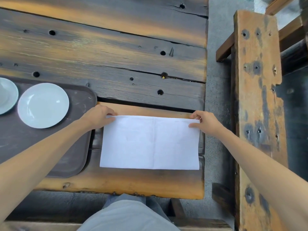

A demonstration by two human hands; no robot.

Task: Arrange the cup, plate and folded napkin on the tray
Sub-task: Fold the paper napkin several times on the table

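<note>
A white napkin lies flat on the wooden table, folded into a wide rectangle with a crease down its middle. My left hand pinches its far left corner and my right hand pinches its far right corner. To the left, a dark brown tray holds a pale plate. A second pale dish sits on the tray at the left edge, cut off by the frame. No cup is in sight.
The table is made of dark and orange planks with holes and cracks. Its right edge ends near the napkin. A worn wooden bench runs along the right, across a concrete gap. My knees show below the near table edge.
</note>
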